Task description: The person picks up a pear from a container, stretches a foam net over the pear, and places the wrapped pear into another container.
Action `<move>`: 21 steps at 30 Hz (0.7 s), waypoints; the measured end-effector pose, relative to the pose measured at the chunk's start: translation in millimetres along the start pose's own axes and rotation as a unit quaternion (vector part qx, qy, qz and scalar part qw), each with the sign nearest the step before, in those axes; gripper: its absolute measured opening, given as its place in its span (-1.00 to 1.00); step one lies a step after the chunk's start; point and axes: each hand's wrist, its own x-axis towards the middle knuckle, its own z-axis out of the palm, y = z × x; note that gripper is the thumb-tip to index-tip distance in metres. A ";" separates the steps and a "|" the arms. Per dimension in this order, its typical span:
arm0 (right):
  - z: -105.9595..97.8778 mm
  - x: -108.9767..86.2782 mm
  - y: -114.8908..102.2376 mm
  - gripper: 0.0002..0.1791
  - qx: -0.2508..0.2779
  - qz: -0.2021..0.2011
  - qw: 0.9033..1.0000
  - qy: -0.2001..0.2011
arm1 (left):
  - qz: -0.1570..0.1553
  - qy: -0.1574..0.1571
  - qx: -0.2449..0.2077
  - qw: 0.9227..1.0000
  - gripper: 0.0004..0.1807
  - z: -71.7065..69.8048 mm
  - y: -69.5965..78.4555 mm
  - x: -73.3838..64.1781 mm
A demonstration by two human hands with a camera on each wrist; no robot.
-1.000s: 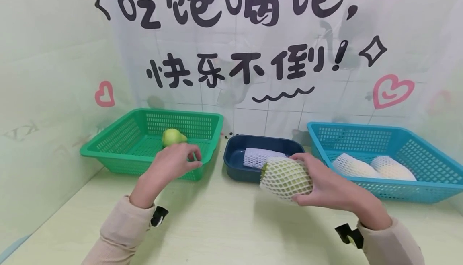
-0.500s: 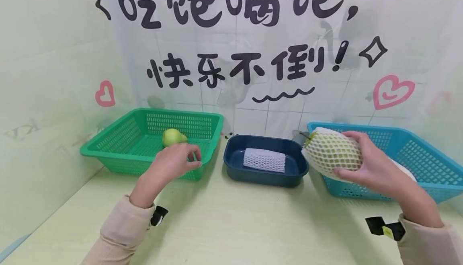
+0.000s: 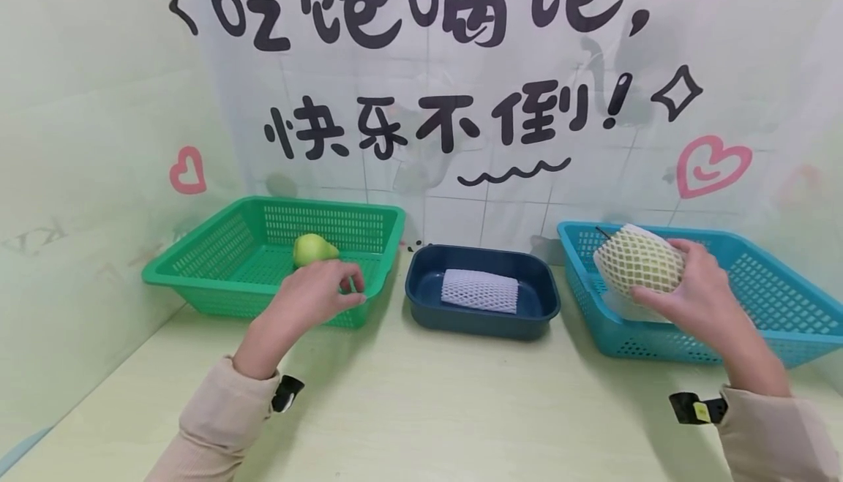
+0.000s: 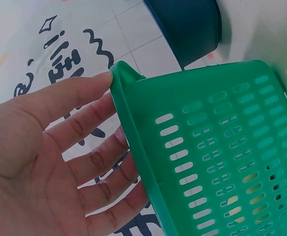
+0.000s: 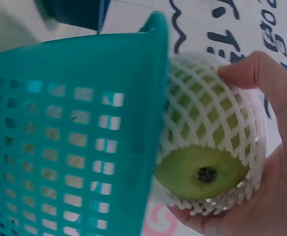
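Note:
My right hand [image 3: 707, 295] grips a pear [image 3: 637, 261] in a white foam net, thumb on the near side. It holds the pear above the blue basket [image 3: 790, 281], stem toward the left. In the right wrist view the pear's bare bottom end [image 5: 205, 172] shows beyond the net, close over the basket rim. My left hand [image 3: 316, 292] hovers at the front right rim of the green basket [image 3: 217, 288], fingers relaxed and holding nothing. Its thumb tip is right at the rim in the left wrist view. Behind it in that basket lies a bare green pear [image 3: 312, 249].
Between the baskets stands a dark blue tray [image 3: 481, 326] with an empty white foam net [image 3: 479, 290] in it. The netted fruits inside the blue basket are mostly hidden by my right hand and pear. A lettered wall sheet [image 3: 454, 197] closes off the back of the table [image 3: 435, 401].
My right hand has carried the netted pear rightward from in front of the dark blue tray to above the blue basket, then lower over it. The left hand has stayed put.

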 end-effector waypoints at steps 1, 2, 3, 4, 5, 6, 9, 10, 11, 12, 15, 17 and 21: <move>1.9 0.8 1.8 -0.02 -0.006 0.007 1.000 0.006 | 0.000 0.000 0.000 1.000 -0.93 -0.1 -0.2 0.1; 3.9 1.8 4.0 -0.02 -0.014 0.012 1.000 0.012 | 0.000 0.000 -0.001 1.000 -0.93 -0.2 -0.4 0.1; 6.3 2.9 5.9 -0.03 -0.022 0.016 0.999 0.017 | 0.001 0.001 -0.001 1.000 -0.93 -0.3 -0.6 0.1; 8.8 3.9 7.7 -0.04 -0.030 0.017 0.999 0.019 | 0.001 0.002 -0.001 1.000 -0.93 -0.4 -0.7 0.0; 11.4 4.9 9.4 -0.04 -0.037 0.017 0.999 0.020 | 0.001 0.001 -0.001 1.000 -0.93 -0.2 -0.5 0.1; 14.0 5.8 10.7 -0.03 -0.045 0.014 0.999 0.017 | 0.000 0.001 -0.002 1.000 -0.93 -0.1 -0.3 0.1; 22.0 7.2 11.3 0.02 -0.066 0.004 0.998 0.011 | -0.001 -0.001 -0.001 1.000 -0.92 -0.2 0.7 0.0; 24.7 7.5 10.1 0.04 -0.073 0.002 0.997 0.012 | -0.001 -0.001 -0.001 1.000 -0.92 -0.4 0.7 -0.2; 27.5 7.7 8.5 0.06 -0.076 0.003 0.997 0.015 | -0.002 -0.002 -0.001 1.000 -0.92 -0.5 0.6 -0.3; 30.3 7.8 6.8 0.06 -0.084 0.003 0.996 0.021 | -0.002 -0.002 -0.001 1.000 -0.92 -0.6 0.5 -0.3; 37.8 6.3 2.7 0.00 -0.102 -0.001 0.994 0.044 | 0.000 -0.002 0.000 1.000 -0.92 -0.8 0.3 -0.1; 41.4 4.9 1.3 -0.06 -0.109 -0.006 0.992 0.057 | 0.000 -0.002 0.001 1.000 -0.92 -0.9 0.3 0.0; 41.5 3.9 2.0 -0.12 -0.106 -0.019 0.993 0.046 | 0.000 0.000 0.001 1.000 -0.92 -0.9 0.0 -0.3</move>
